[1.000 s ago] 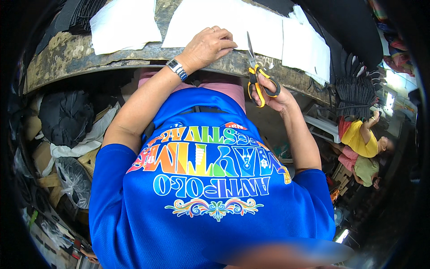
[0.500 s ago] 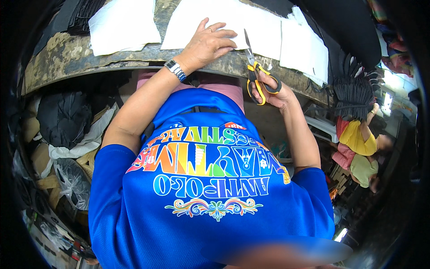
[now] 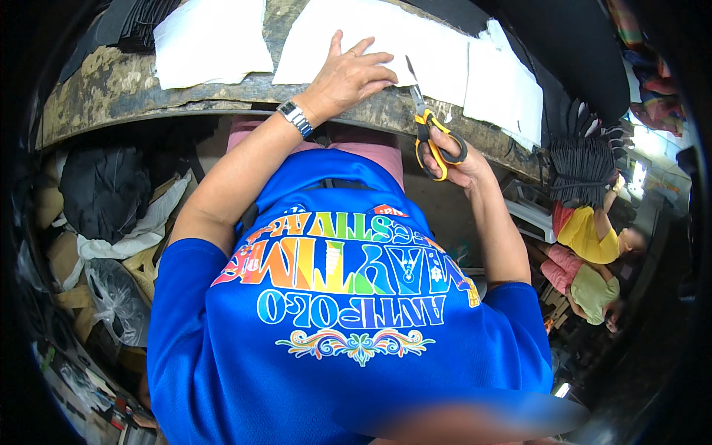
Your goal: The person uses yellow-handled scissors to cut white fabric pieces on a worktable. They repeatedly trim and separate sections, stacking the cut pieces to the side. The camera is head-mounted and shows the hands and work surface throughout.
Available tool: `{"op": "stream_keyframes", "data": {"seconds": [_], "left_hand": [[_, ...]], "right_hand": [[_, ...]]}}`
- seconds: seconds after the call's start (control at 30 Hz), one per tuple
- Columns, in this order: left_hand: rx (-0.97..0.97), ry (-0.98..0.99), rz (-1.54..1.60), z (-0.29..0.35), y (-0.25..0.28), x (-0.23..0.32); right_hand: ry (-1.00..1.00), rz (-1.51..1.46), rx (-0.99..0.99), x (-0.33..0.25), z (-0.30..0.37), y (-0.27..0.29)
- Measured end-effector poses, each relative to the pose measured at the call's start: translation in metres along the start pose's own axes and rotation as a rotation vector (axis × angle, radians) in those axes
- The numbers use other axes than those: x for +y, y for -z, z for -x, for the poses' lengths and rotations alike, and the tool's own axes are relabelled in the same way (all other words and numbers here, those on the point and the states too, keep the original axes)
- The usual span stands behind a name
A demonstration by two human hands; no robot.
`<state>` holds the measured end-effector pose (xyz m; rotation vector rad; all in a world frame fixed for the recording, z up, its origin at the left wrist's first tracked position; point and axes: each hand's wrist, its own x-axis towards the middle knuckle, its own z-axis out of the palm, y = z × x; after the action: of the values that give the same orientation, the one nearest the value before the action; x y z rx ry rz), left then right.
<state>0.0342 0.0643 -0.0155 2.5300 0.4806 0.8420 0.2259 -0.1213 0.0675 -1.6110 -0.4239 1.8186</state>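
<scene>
Left hand fingers spread flat, pinning white sheet at workbench near edge. Right hand fingers clamped through scissors loops; blades point up-left into sheet, just right of left hand.

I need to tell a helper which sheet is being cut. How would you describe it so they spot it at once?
Start at the worn wooden table. Three white sheets lie on it; take the middle white sheet, pinned under the left hand. Unlike its neighbours, it has the yellow-handled scissors in the right hand at its near edge.
</scene>
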Motion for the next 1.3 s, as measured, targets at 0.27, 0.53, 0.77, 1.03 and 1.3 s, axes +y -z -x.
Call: {"op": "stream_keyframes", "data": {"seconds": [0.27, 0.53, 0.77, 1.03, 1.3], "left_hand": [[-0.028, 0.015, -0.008, -0.001, 0.004, 0.004], [-0.016, 0.027, 0.007, -0.001, 0.004, 0.005], [-0.019, 0.042, 0.057, -0.002, 0.006, 0.004], [-0.016, 0.062, 0.112, -0.003, 0.006, 0.004], [-0.012, 0.090, 0.164, -0.003, 0.007, 0.004]], "right_hand": [[0.026, -0.107, -0.088, -0.012, -0.016, -0.006], [0.040, -0.034, 0.042, -0.010, 0.000, -0.011], [0.046, -0.109, -0.013, -0.015, -0.004, -0.012], [0.116, -0.157, -0.024, -0.018, -0.020, -0.013], [0.144, -0.156, 0.010, -0.023, -0.027, -0.014]]}}
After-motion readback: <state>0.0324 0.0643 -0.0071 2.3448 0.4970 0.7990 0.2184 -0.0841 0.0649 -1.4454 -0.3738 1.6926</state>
